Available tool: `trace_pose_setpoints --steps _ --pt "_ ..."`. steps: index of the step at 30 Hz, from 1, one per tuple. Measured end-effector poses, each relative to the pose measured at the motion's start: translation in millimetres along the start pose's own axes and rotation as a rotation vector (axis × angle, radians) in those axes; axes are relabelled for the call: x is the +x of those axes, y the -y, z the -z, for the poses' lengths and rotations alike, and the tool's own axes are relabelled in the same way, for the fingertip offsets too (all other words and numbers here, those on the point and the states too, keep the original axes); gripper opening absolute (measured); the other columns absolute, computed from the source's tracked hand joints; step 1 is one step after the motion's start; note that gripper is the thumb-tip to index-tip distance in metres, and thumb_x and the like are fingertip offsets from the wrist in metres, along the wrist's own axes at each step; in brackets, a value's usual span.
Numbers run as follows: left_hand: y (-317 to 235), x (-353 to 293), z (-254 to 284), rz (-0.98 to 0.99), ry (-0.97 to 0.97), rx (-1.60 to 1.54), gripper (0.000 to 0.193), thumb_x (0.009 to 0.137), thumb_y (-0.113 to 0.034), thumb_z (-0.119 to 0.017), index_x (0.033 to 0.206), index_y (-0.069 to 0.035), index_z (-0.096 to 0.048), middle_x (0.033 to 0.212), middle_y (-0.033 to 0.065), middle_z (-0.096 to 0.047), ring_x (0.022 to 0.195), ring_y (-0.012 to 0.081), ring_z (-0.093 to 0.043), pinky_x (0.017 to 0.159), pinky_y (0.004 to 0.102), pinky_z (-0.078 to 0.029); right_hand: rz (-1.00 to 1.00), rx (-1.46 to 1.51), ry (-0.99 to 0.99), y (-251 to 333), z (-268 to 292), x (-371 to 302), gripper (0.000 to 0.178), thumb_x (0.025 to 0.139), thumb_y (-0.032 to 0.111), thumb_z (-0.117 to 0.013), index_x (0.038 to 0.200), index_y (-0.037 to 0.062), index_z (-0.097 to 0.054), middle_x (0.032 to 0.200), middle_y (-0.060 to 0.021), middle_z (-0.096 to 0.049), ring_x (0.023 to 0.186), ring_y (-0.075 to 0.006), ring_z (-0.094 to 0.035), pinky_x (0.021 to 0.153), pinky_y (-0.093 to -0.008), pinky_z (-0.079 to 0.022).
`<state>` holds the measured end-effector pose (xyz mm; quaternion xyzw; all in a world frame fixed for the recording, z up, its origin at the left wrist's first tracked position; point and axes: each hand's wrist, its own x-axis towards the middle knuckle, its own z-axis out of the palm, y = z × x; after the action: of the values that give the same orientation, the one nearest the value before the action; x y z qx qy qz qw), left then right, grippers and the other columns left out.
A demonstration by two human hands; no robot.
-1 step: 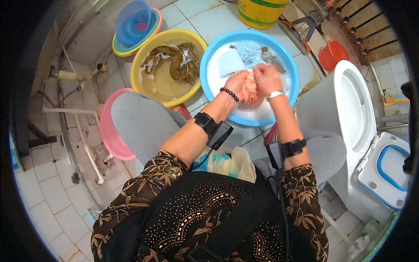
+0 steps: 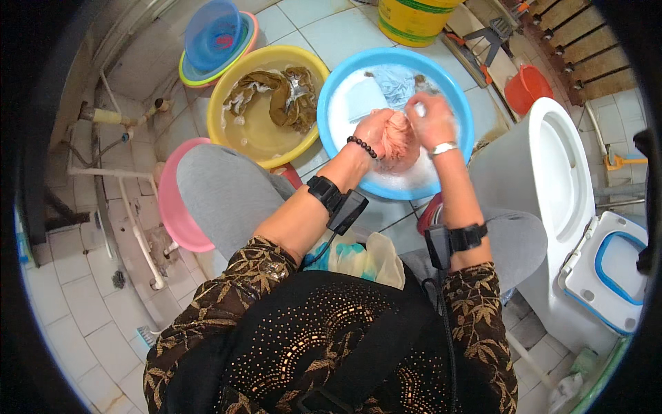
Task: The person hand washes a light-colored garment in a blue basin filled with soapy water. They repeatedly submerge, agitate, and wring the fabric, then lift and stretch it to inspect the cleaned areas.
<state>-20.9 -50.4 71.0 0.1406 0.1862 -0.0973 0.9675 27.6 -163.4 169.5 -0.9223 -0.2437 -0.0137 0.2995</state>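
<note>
A blue basin (image 2: 463,131) of sudsy water stands on the floor in front of me. Over it, my left hand (image 2: 373,128) is closed around a bunched pink cloth (image 2: 397,136), which hangs down to the suds. Just right of the cloth is my right hand (image 2: 434,125), its fingers bent and smeared by motion, so whether they grip anything does not show. Light blue fabric (image 2: 396,84) lies in the foam on the far side of the basin, with a flat pale blue piece (image 2: 364,100) beside it.
To the left, a yellow basin (image 2: 219,141) holds brownish wet clothing (image 2: 279,103) in cloudy water. Stacked basins (image 2: 207,38) stand behind it, and a pink basin (image 2: 183,214) is by my left knee. A white toilet (image 2: 545,207), red bucket (image 2: 527,88) and yellow bucket (image 2: 416,21) are rightward.
My right hand has shifted slightly to the right, opening a small gap from the pink cloth. My left hand stays nearly in place with the cloth.
</note>
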Motion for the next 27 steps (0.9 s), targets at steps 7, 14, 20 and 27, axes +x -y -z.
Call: trace_pose_setpoints --steps 7,14,20,27 --pt "-16 -13 -19 0.023 0.089 -0.025 0.02 0.092 -0.013 -0.043 0.093 0.005 -0.054 0.082 0.0122 -0.062 0.069 0.0258 -0.063 0.059 0.0399 -0.056 0.423 0.798 -0.23 112 144 -42 0.012 0.08 0.009 -0.063 0.091 0.0036 -0.062 0.087 -0.0052 -0.058 0.07 -0.0096 -0.052 0.062 -0.0219 -0.043" --pt "-7 -23 -32 0.01 -0.064 -0.049 0.015 0.09 -0.011 -0.048 0.094 0.002 -0.054 0.091 0.0133 -0.062 0.078 0.0222 -0.064 0.065 0.0328 -0.056 1.014 0.776 -0.368 128 206 -61 0.016 0.082 0.016 -0.063 0.093 0.0052 -0.062 0.087 -0.0052 -0.058 0.069 -0.0104 -0.052 0.062 -0.0214 -0.042" --pt "-4 -22 -26 -0.011 -0.013 0.011 0.017 0.091 -0.011 -0.047 0.095 0.003 -0.055 0.091 0.013 -0.063 0.079 0.0236 -0.064 0.067 0.0353 -0.056 1.107 0.778 -0.414 124 221 -66 0.016 0.082 0.016 -0.063 0.094 0.0052 -0.061 0.088 -0.0053 -0.058 0.071 -0.0107 -0.052 0.063 -0.0218 -0.043" --pt "-2 -14 -24 0.044 -0.01 0.053 0.021 0.09 -0.017 -0.046 0.088 0.0 -0.056 0.077 0.0127 -0.062 0.071 0.0294 -0.061 0.062 0.0444 -0.053 1.184 0.749 -0.472 112 247 -69 0.017 0.082 0.017 -0.062 0.095 0.0051 -0.061 0.089 -0.0054 -0.058 0.072 -0.0111 -0.052 0.064 -0.0222 -0.043"
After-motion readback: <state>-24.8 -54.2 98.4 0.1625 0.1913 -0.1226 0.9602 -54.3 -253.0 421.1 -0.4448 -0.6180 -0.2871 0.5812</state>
